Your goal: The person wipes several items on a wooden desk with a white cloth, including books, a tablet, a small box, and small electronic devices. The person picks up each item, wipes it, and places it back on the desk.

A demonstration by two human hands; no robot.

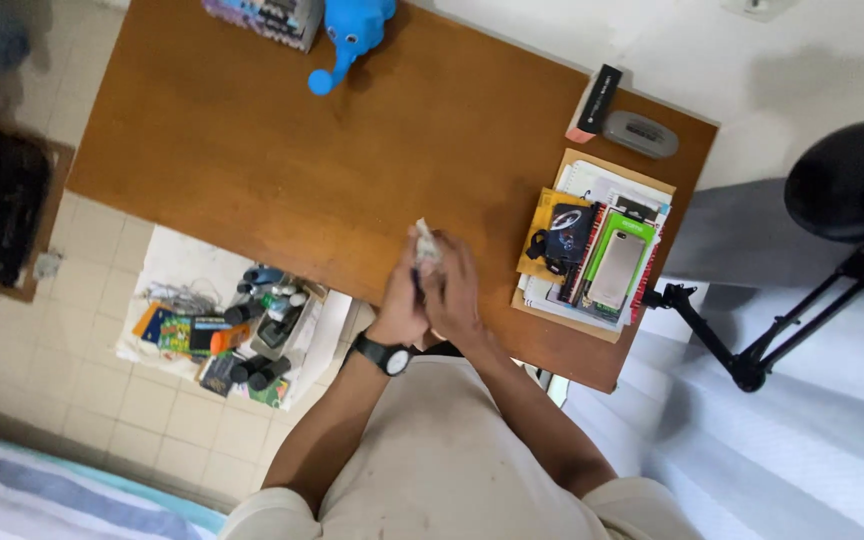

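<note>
Both my hands meet over the near edge of the brown wooden desk (282, 150). My left hand (399, 302), with a black wristwatch (384, 354) on its wrist, presses against my right hand (455, 295). Together they hold a small white crumpled thing (425, 246) that sticks out above the fingers. A thin dark object shows between the palms; what it is I cannot tell.
To the right lies a stack of notebooks (602, 185) with a dark pouch (562, 238) and a green phone box (619, 262). A blue elephant toy (352, 35), a black box (600, 98) and a grey case (640, 133) sit at the far edge. Bottles and clutter (252, 330) lie on the floor at left; a black stand (752, 340) is at right.
</note>
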